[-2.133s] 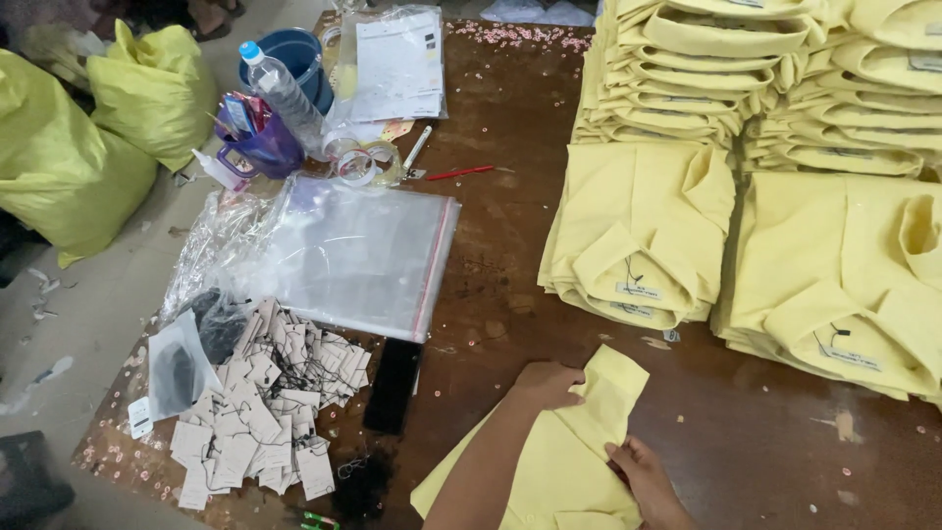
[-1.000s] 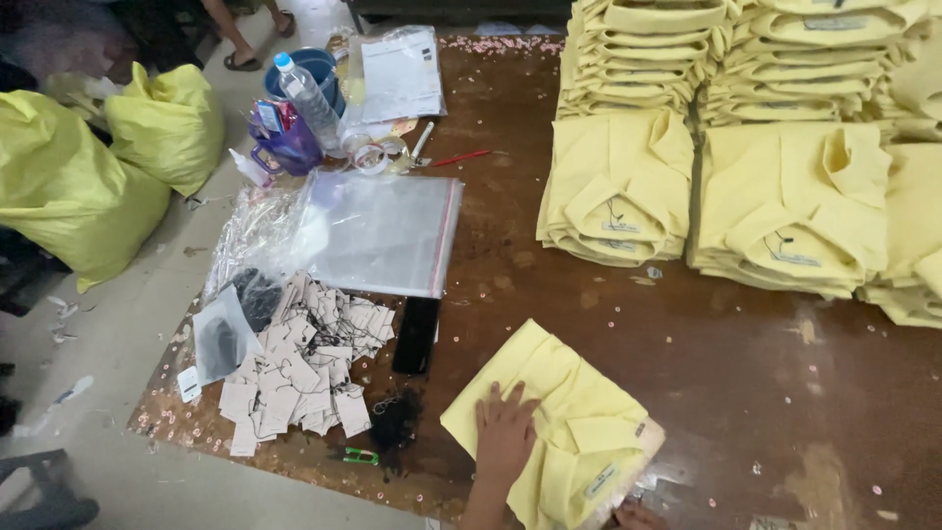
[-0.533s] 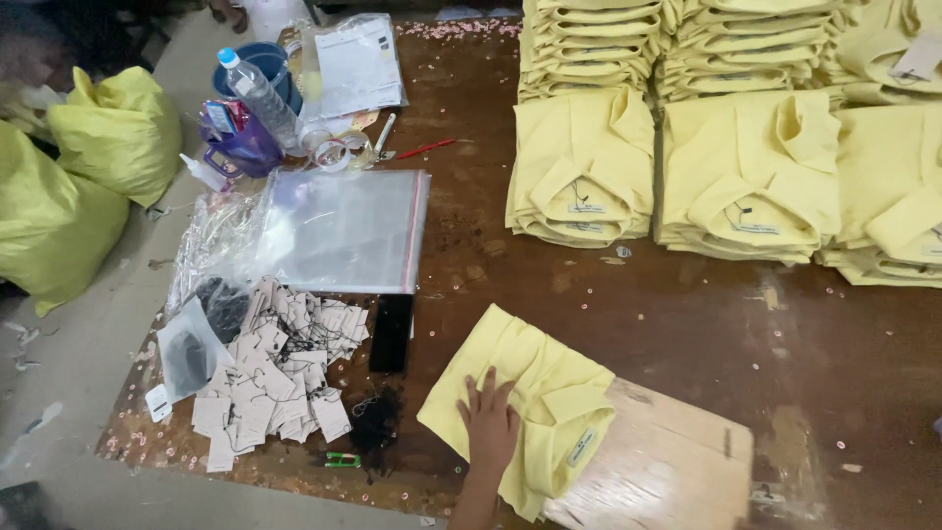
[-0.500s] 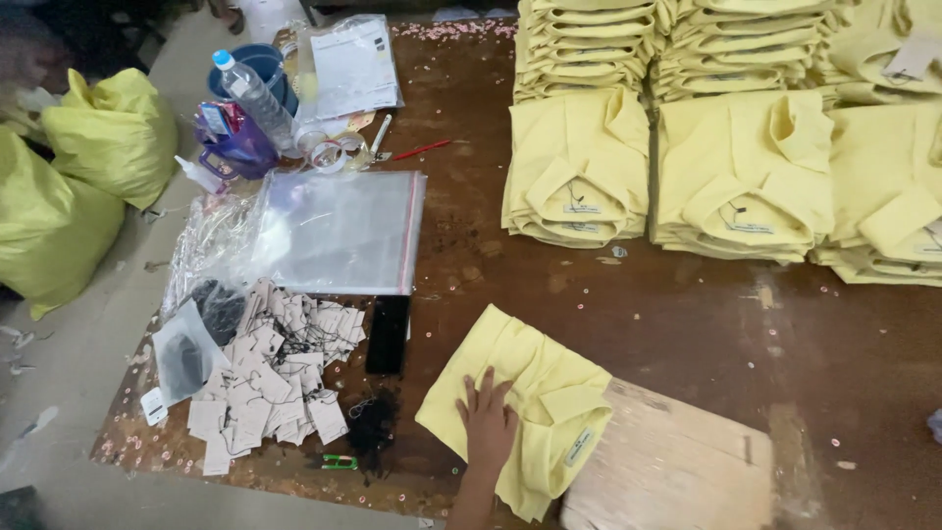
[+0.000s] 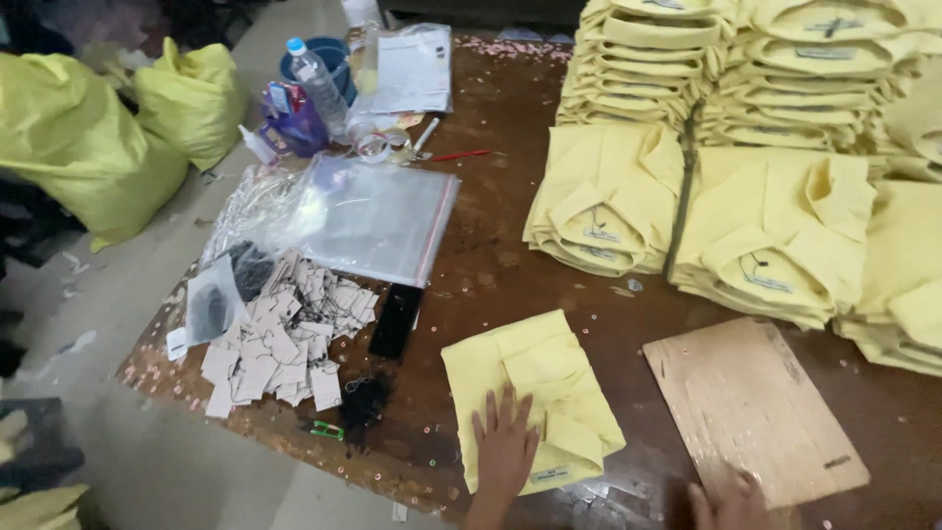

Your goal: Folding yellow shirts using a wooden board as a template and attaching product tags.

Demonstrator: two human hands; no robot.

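The left hand (image 5: pixel 503 450) lies flat, fingers spread and grip wide, pressing on the folded yellow shirt (image 5: pixel 530 393) at the near edge of the brown table (image 5: pixel 510 226). Just right of that shirt lies a wooden board (image 5: pixel 751 407), and the right hand (image 5: pixel 731 503) blurs at the board's near edge, its grip impossible to tell. Left of the shirt sit a black phone (image 5: pixel 396 321) and a heap of paper tags (image 5: pixel 285 339).

Pale yellow folded shirt (image 5: pixel 535 393), light brown board (image 5: pixel 751 407), dark brown table (image 5: pixel 510 255), yellow-green sacks (image 5: pixel 83 157)

Left hand (image 5: pixel 503 447) flat on folded yellow shirt (image 5: pixel 530 393); right hand (image 5: pixel 731 503) touches board (image 5: pixel 751 407).
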